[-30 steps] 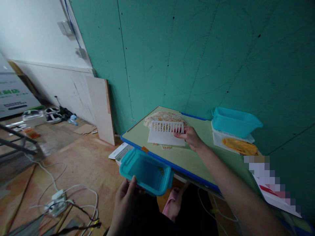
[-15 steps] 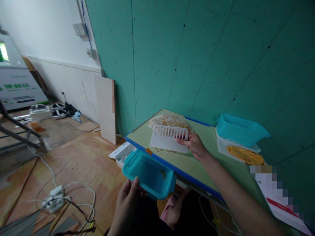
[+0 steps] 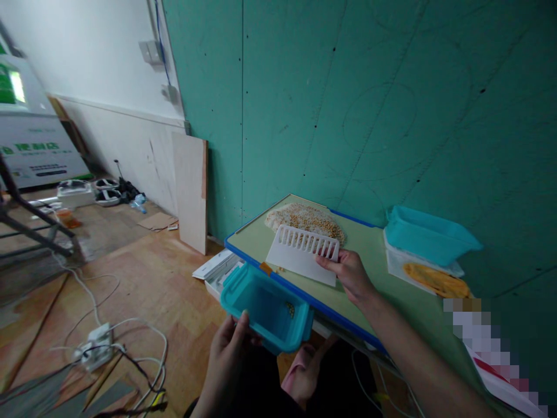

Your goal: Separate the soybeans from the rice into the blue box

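White plastic shows in the right hand (image 3: 350, 273) — a slotted scraper (image 3: 296, 258) grasped at one end, thumb uppermost, forearm running back between four and five o'clock. The left hand (image 3: 227, 341), low and palm inward, pinches the near edge of a blue box (image 3: 256, 299), thumb over the rim. From that hand the box lies between one and two o'clock; from the right, the scraper stretches toward ten, a grain heap (image 3: 300, 216) just beyond on the surface (image 3: 369, 249).

Slotted panel (image 3: 300, 262) in right fingers (image 3: 329, 263), teal tub (image 3: 256, 305) in left fingers (image 3: 240, 330)
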`<state>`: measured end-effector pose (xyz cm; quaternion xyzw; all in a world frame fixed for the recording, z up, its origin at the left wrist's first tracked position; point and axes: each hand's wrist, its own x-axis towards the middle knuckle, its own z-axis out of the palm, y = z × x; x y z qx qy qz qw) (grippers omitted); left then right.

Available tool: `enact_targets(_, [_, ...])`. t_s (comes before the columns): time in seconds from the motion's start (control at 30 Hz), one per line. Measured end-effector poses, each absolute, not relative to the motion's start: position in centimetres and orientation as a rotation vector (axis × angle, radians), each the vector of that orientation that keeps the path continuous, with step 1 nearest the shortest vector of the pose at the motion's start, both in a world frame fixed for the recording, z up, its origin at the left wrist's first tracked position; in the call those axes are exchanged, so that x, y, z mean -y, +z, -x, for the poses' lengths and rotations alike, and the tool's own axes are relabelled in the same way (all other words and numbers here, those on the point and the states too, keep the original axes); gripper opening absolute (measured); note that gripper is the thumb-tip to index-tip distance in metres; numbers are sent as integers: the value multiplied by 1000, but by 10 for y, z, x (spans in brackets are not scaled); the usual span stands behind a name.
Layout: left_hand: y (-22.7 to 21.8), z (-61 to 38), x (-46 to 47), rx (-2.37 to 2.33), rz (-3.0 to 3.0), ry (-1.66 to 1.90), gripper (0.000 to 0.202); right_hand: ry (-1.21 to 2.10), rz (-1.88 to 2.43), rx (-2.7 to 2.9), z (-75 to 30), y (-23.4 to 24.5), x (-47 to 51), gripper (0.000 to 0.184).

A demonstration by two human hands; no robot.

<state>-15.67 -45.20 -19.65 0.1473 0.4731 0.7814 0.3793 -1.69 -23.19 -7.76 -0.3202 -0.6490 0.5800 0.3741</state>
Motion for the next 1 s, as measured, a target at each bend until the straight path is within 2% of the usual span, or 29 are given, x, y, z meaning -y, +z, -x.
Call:
enact_targets(0.57, [-188, 139, 453, -1140, -334, 1996, 30, 1361, 904, 1705, 3, -80, 275, 31])
enact_targets(0.83, [-191, 130, 451, -1149, -380, 1936, 32, 1302, 896, 1442, -26, -65, 225, 39])
enact_targets(1.0, [-189, 132, 453, -1183, -348, 1914, 32, 1305, 984, 1505, -47, -73, 200, 40])
